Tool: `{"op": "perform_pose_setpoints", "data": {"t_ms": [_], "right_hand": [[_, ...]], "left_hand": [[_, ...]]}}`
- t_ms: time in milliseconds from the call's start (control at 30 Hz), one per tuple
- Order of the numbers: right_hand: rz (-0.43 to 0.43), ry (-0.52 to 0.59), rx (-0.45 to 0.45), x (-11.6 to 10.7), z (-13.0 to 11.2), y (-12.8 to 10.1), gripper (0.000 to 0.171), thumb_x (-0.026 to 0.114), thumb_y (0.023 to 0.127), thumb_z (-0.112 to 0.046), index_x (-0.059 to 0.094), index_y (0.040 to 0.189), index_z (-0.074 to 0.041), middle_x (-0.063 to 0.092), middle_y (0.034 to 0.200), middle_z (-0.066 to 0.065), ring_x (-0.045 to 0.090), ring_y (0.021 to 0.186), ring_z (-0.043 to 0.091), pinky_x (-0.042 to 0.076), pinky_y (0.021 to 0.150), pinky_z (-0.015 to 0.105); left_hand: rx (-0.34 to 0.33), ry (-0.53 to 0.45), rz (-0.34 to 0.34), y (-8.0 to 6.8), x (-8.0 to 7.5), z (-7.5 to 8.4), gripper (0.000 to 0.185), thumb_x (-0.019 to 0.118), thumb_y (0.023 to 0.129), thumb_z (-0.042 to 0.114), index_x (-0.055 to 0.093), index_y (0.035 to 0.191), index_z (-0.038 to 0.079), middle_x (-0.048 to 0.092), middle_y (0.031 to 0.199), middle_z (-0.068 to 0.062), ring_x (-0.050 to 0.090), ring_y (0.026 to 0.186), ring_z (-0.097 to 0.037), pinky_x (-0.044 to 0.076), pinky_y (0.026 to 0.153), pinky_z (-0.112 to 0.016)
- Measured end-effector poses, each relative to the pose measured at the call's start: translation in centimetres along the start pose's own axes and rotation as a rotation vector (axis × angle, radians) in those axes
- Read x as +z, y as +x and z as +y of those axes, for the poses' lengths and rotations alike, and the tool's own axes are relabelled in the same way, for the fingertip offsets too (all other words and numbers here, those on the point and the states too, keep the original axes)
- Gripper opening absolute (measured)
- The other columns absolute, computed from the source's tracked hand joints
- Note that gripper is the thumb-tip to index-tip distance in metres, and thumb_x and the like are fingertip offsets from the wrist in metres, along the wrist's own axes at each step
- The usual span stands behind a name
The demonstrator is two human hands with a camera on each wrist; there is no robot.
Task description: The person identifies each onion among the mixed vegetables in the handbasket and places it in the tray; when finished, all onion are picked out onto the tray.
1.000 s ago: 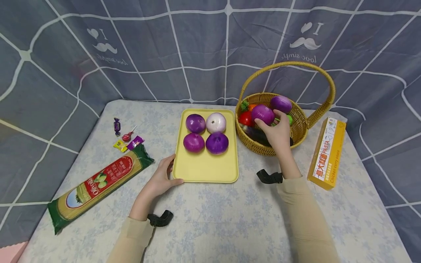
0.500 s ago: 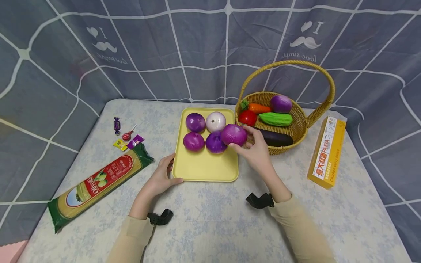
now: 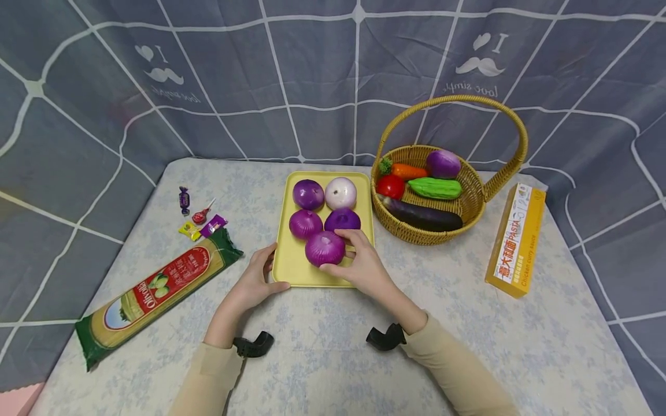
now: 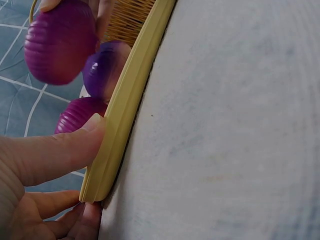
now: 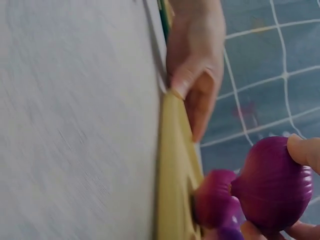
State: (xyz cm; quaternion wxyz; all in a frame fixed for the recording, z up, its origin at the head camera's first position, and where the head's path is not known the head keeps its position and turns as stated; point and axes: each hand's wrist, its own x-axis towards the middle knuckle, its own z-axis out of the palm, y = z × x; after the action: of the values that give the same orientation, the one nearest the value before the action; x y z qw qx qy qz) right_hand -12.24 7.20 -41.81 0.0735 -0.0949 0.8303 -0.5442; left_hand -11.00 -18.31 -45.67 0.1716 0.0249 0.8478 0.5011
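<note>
A purple onion (image 3: 325,249) is gripped by my right hand (image 3: 362,264) over the front part of the yellow tray (image 3: 283,277). In the right wrist view, thumb and fingers curl round that onion (image 5: 272,185), which hangs above the tray. Two purple onions (image 3: 306,224), a dark purple onion (image 3: 309,195) and a white onion (image 3: 340,193) lie on the tray in two rows. My left hand (image 3: 256,277) holds the tray's front left corner. Its thumb presses the tray's wall (image 4: 112,145) in the left wrist view, with fingers round the corner.
A wicker basket (image 3: 411,236) at the back right holds an eggplant (image 3: 421,215), a tomato, a carrot, a green gourd and a purple onion. Its handle arches high. A pasta box (image 3: 517,242) stands right, a spaghetti pack (image 3: 156,294) lies left, near several candies (image 3: 200,216).
My right hand has carried the purple onion from the basket leftward and toward me, over the tray's front. The left hand has stayed at the tray's corner.
</note>
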Motion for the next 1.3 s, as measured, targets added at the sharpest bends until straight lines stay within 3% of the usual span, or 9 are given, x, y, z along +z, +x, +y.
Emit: {"op": "perform_pose_setpoints", "data": {"t_ms": [400,700,1300], "right_hand": [[-0.043,-0.104,-0.014,2.7,1.2,0.3,0.078,0.086,0.076,-0.028,0.050,0.140,-0.004,0.053,0.136,0.012,0.057,0.121,0.028,0.051,0.101,0.039],[-0.053,-0.055,0.035,3.0,1.7,0.6,0.076,0.081,0.081,-0.032,0.047,0.142,-0.001,0.053,0.141,0.016,0.057,0.124,0.030,0.052,0.101,0.038],[-0.096,-0.111,0.046,3.1,1.5,0.8,0.073,0.078,0.085,-0.034,0.047,0.142,0.001,0.051,0.142,0.019,0.059,0.122,0.028,0.054,0.097,0.034]], "left_hand": [[-0.013,0.006,0.006,0.0,0.0,0.0,0.093,0.075,0.085,0.003,0.014,0.156,-0.002,0.024,0.154,-0.024,0.032,0.140,-0.040,0.029,0.118,-0.051],[-0.003,0.008,0.007,0.0,0.0,0.1,0.094,0.075,0.084,0.002,0.015,0.156,-0.003,0.027,0.151,-0.024,0.034,0.138,-0.041,0.030,0.118,-0.051],[0.009,0.012,0.010,0.0,0.0,0.0,0.094,0.076,0.083,0.002,0.015,0.155,-0.004,0.027,0.150,-0.025,0.035,0.136,-0.040,0.031,0.117,-0.051]]}}
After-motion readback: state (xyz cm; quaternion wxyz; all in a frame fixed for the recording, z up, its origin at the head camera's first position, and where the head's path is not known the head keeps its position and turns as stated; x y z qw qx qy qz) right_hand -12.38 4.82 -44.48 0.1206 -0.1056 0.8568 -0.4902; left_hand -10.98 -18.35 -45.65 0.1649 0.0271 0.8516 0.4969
